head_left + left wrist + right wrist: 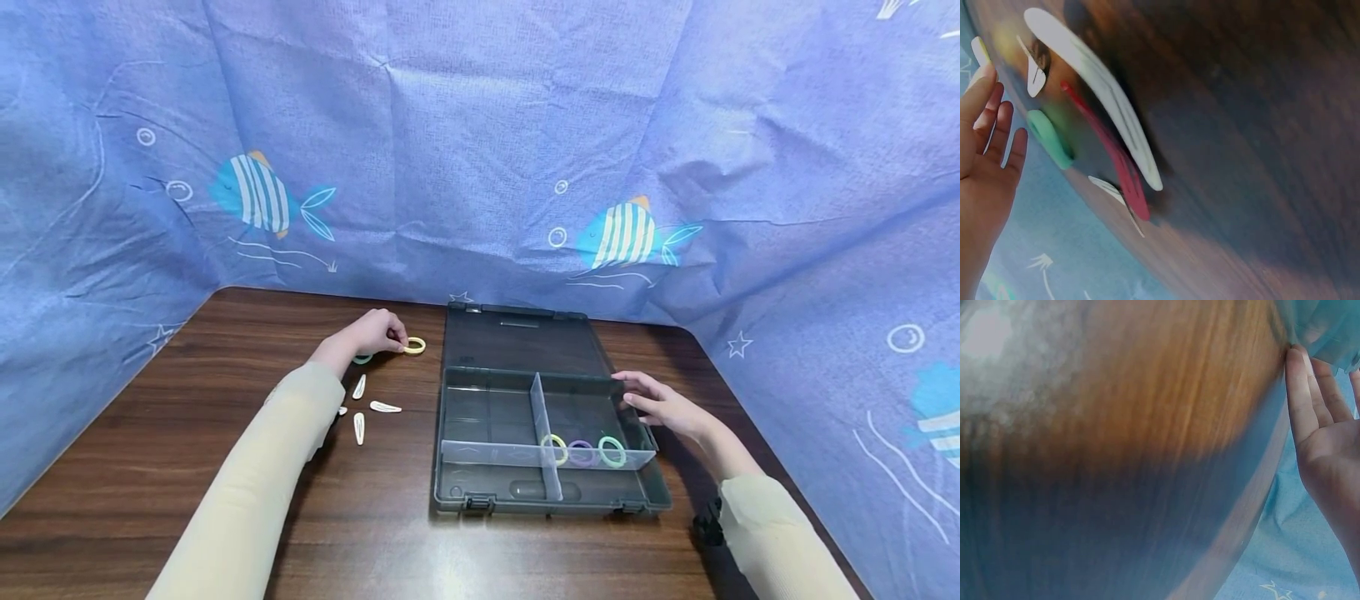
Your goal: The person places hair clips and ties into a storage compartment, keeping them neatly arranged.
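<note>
My left hand (375, 332) is at the back of the table, pinching the edge of a yellow hair tie (423, 346). A green hair tie (363, 360) lies just beneath that hand. Nearer lie several white snap hair clips (359, 428); the left wrist view also shows a red hair clip (1110, 153). A dark see-through box (439, 450) stands with its lid folded back. Inside, by the long divider, are a yellow hair tie (564, 450), a purple one (582, 463) and a green one (621, 452). My right hand (663, 406) touches the box's right side, fingers loosely extended.
The lid (517, 337) lies flat behind the box. Clear dividers (487, 453) split the box into compartments. A blue fish-patterned cloth (480, 167) hangs along the back and sides of the brown wooden table (360, 533).
</note>
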Demonstrator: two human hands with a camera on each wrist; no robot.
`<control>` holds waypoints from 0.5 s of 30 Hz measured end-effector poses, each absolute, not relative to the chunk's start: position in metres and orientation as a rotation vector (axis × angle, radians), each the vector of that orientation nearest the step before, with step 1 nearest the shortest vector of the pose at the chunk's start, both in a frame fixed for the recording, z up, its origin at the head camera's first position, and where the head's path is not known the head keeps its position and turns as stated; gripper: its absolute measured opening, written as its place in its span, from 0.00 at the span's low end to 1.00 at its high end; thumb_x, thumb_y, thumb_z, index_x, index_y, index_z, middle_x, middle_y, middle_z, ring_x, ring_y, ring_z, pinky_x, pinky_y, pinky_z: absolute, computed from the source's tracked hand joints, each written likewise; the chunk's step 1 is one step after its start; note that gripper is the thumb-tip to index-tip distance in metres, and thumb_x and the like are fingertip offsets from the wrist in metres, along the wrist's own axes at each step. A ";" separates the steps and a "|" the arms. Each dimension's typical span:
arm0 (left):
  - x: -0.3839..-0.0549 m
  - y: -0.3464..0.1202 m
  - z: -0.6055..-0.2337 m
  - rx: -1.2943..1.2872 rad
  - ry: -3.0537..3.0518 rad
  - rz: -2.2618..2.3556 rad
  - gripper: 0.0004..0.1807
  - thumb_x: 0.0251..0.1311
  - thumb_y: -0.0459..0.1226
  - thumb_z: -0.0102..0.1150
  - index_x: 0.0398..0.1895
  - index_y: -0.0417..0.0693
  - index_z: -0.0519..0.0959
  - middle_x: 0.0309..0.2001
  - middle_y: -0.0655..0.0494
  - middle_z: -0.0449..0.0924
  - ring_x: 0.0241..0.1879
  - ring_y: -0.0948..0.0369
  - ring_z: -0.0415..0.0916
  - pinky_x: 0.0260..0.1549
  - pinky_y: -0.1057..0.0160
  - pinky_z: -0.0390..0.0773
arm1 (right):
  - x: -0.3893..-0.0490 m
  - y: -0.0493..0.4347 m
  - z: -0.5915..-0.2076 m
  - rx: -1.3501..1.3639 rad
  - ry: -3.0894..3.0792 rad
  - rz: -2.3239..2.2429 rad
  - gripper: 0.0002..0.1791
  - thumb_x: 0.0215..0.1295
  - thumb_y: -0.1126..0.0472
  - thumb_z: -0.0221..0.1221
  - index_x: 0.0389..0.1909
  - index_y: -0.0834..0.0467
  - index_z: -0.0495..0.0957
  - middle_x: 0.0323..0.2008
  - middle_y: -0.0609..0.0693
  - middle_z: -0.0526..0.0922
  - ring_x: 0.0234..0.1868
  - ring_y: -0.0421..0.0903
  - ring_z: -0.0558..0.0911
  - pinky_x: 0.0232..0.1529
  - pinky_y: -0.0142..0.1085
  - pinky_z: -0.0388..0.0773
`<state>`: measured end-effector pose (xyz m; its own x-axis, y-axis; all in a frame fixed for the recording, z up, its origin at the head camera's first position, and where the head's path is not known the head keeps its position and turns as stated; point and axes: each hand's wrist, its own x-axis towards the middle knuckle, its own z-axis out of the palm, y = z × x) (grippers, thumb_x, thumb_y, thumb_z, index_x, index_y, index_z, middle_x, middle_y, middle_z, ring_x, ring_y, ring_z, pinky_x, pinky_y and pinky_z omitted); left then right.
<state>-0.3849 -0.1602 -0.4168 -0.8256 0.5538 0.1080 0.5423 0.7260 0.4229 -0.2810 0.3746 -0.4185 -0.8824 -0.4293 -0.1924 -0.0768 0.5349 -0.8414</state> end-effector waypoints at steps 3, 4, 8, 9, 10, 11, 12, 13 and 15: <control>-0.382 -0.159 -0.412 0.916 2.907 0.704 0.03 0.49 0.35 0.69 0.24 0.48 0.84 0.27 0.59 0.81 0.30 0.64 0.74 0.36 0.63 0.73 | -0.280 0.375 -0.418 -0.391 2.398 -1.290 0.28 0.72 0.51 0.47 0.69 0.54 0.55 0.64 0.63 0.61 0.52 0.36 0.74 0.53 0.53 0.72; -0.381 -0.159 -0.410 0.909 2.909 0.708 0.02 0.50 0.35 0.69 0.25 0.48 0.84 0.28 0.59 0.81 0.30 0.64 0.74 0.36 0.62 0.73 | -0.280 0.375 -0.418 -0.390 2.397 -1.289 0.28 0.72 0.51 0.47 0.69 0.53 0.55 0.64 0.63 0.61 0.52 0.37 0.74 0.53 0.53 0.71; -0.377 -0.156 -0.402 0.913 2.920 0.724 0.02 0.50 0.35 0.69 0.25 0.47 0.84 0.30 0.56 0.80 0.32 0.62 0.75 0.37 0.61 0.74 | -0.280 0.374 -0.418 -0.387 2.401 -1.290 0.28 0.72 0.51 0.47 0.69 0.53 0.55 0.64 0.63 0.61 0.53 0.37 0.73 0.54 0.54 0.71; -0.376 -0.156 -0.400 0.924 2.921 0.728 0.02 0.50 0.35 0.68 0.25 0.47 0.84 0.30 0.56 0.80 0.32 0.62 0.74 0.37 0.61 0.74 | -0.280 0.374 -0.418 -0.389 2.402 -1.288 0.28 0.72 0.51 0.47 0.69 0.53 0.55 0.64 0.63 0.61 0.54 0.38 0.73 0.54 0.54 0.71; -0.375 -0.155 -0.399 0.932 2.922 0.738 0.02 0.50 0.35 0.68 0.25 0.47 0.84 0.30 0.56 0.80 0.32 0.62 0.74 0.37 0.61 0.74 | -0.280 0.374 -0.417 -0.391 2.404 -1.285 0.27 0.72 0.51 0.47 0.69 0.53 0.56 0.65 0.63 0.60 0.54 0.39 0.72 0.54 0.54 0.71; -0.375 -0.155 -0.397 0.940 2.921 0.748 0.02 0.50 0.35 0.68 0.25 0.48 0.84 0.31 0.56 0.80 0.32 0.62 0.74 0.37 0.61 0.74 | -0.280 0.373 -0.417 -0.393 2.406 -1.282 0.27 0.73 0.51 0.47 0.69 0.53 0.56 0.65 0.63 0.60 0.55 0.40 0.72 0.54 0.55 0.71; -0.374 -0.154 -0.395 0.951 2.920 0.757 0.02 0.51 0.35 0.68 0.25 0.48 0.84 0.32 0.56 0.80 0.33 0.61 0.74 0.38 0.61 0.74 | -0.280 0.373 -0.417 -0.392 2.407 -1.283 0.27 0.72 0.51 0.47 0.69 0.53 0.56 0.65 0.62 0.60 0.55 0.40 0.72 0.54 0.55 0.71; -0.374 -0.154 -0.393 0.962 2.921 0.765 0.02 0.51 0.35 0.68 0.25 0.48 0.84 0.32 0.56 0.80 0.33 0.61 0.75 0.38 0.61 0.74 | -0.280 0.373 -0.417 -0.394 2.408 -1.282 0.27 0.73 0.51 0.47 0.69 0.53 0.56 0.65 0.62 0.60 0.55 0.41 0.72 0.54 0.55 0.71; -0.373 -0.153 -0.389 0.975 2.927 0.779 0.02 0.51 0.35 0.68 0.25 0.49 0.83 0.33 0.56 0.80 0.34 0.61 0.75 0.39 0.60 0.74 | -0.280 0.372 -0.417 -0.398 2.409 -1.282 0.27 0.73 0.51 0.47 0.69 0.53 0.56 0.64 0.62 0.61 0.55 0.41 0.72 0.54 0.55 0.71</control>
<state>-0.3730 -0.1528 -0.3893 -0.8116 0.5535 0.1871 0.5733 0.6926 0.4378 -0.2796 0.3724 -0.4167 -0.8873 -0.4166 -0.1976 -0.0688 0.5434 -0.8366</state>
